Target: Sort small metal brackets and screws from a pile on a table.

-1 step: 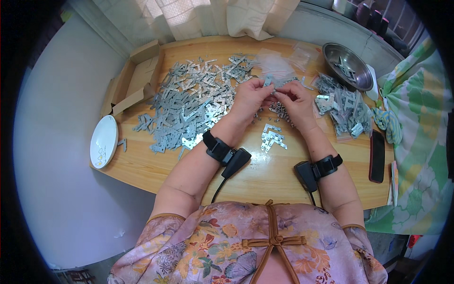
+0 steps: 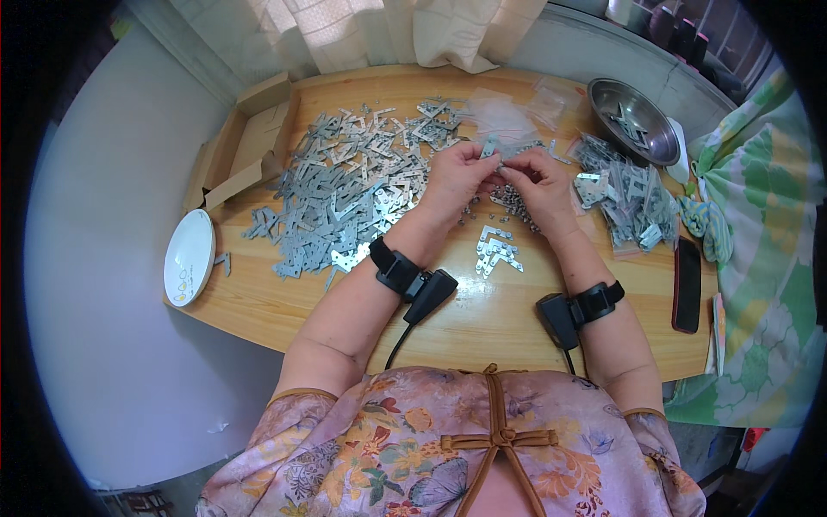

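Observation:
Above the middle of the table, my left hand [image 2: 454, 179] is closed on a flat metal corner bracket [image 2: 489, 145], whose end sticks up past the thumb. Close against it, my right hand [image 2: 544, 191] pinches with thumb and forefinger at the bracket's near end; whatever small piece sits between those fingertips is too small to make out. Below the hands lies a heap of small screws [image 2: 510, 202], partly hidden by them. Nearer to me, several L-shaped brackets [image 2: 497, 252] are laid out nested together. A large pile of loose brackets [image 2: 336, 202] spreads to the left.
At the left are an open cardboard box [image 2: 250, 138] and a white plate [image 2: 189, 258]. Clear plastic bags [image 2: 500, 121] lie beyond my hands. On the right are a steel bowl [image 2: 633, 121] with brackets inside, filled bags [image 2: 637, 202] and a phone [image 2: 687, 284].

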`<action>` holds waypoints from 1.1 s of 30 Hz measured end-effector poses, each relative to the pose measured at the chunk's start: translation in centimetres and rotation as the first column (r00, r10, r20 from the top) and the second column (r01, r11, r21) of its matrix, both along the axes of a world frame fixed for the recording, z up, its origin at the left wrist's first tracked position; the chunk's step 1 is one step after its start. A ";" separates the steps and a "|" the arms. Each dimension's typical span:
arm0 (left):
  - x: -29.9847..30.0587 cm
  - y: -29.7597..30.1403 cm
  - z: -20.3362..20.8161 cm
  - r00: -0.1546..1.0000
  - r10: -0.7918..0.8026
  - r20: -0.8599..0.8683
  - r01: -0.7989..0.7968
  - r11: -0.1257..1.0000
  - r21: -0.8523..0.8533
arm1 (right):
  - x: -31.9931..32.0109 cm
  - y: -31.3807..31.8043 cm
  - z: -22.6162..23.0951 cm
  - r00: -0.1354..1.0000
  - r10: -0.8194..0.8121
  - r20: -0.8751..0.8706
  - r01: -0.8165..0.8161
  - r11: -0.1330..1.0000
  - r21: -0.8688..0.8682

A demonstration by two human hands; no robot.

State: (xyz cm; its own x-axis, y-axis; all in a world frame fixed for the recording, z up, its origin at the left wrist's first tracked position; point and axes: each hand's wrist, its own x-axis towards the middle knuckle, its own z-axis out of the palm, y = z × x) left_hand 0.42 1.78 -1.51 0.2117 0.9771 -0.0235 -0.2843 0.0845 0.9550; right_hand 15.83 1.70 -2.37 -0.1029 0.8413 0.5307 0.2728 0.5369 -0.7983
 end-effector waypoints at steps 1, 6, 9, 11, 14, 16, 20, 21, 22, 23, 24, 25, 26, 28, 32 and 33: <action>0.0 0.0 0.0 1.000 -0.005 -0.014 0.005 1.000 0.029 | 0.0 0.1 -0.2 0.997 0.030 -0.065 -0.033 0.998 -0.046; -0.2 0.2 -0.3 1.000 -0.018 -0.011 0.019 0.997 0.069 | 0.0 0.1 0.0 0.995 0.065 -0.077 -0.066 0.998 -0.015; -0.2 0.2 -0.4 0.999 -0.036 -0.007 0.037 0.996 0.086 | 0.2 0.1 0.2 0.998 0.066 -0.018 -0.065 0.997 0.037; -0.2 0.2 -0.2 0.999 -0.042 -0.026 0.044 0.997 0.062 | 0.2 0.0 0.4 0.998 0.032 0.058 -0.042 0.986 0.163; -0.2 0.0 0.0 0.999 -0.043 -0.022 0.044 0.997 0.060 | 0.3 0.0 0.5 0.994 -0.009 0.113 -0.017 0.973 0.229; -0.1 -0.1 0.2 0.999 -0.051 -0.001 0.051 0.997 0.058 | 0.3 0.0 0.5 0.989 -0.041 0.141 -0.001 0.959 0.284; -0.1 -0.5 0.7 0.993 -0.102 0.057 0.099 0.993 0.060 | 0.4 -0.2 0.8 0.982 -0.076 0.173 0.017 0.947 0.320; -0.1 -0.5 0.7 0.993 -0.102 0.057 0.099 0.993 0.060 | 0.3 -0.2 0.8 0.982 -0.076 0.173 0.017 0.947 0.320; -0.1 -0.4 0.6 0.993 -0.102 0.062 0.099 0.994 0.054 | 0.3 -0.2 0.8 0.987 -0.061 0.147 0.014 0.954 0.299; -0.1 -0.4 0.6 0.993 -0.102 0.067 0.099 0.994 0.048 | 0.3 -0.2 0.7 0.992 -0.046 0.121 0.011 0.961 0.277; -0.1 -0.4 0.5 0.993 -0.102 0.067 0.099 0.994 0.048 | 0.3 -0.1 0.7 0.992 -0.046 0.120 0.011 0.961 0.277; -0.1 -0.3 0.5 0.992 -0.100 0.077 0.097 0.994 0.040 | 0.3 -0.1 0.6 0.995 -0.034 0.092 0.009 0.968 0.253; -0.1 -0.3 0.4 0.991 -0.099 0.086 0.096 0.995 0.032 | 0.3 0.0 0.5 0.998 -0.022 0.063 0.007 0.974 0.228; -0.2 -0.3 0.4 0.989 -0.105 0.100 0.103 0.994 0.030 | 0.2 -0.1 0.6 0.999 -0.008 0.037 0.001 0.980 0.197; -0.2 -0.2 0.4 0.985 -0.107 0.134 0.106 0.994 0.019 | 0.2 0.0 0.5 1.000 0.005 -0.011 -0.003 0.988 0.156; -0.2 -0.2 0.3 0.985 -0.108 0.134 0.106 0.994 0.019 | 0.3 0.0 0.5 1.000 0.004 -0.011 -0.003 0.988 0.156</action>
State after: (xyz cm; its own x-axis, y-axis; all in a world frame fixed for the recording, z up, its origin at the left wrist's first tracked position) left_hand 0.22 1.58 -1.19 0.3153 0.9487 0.0239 -0.4005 0.1101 0.9097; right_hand 16.09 1.72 -1.90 -0.0989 0.7481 0.6562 0.2622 0.6557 -0.7080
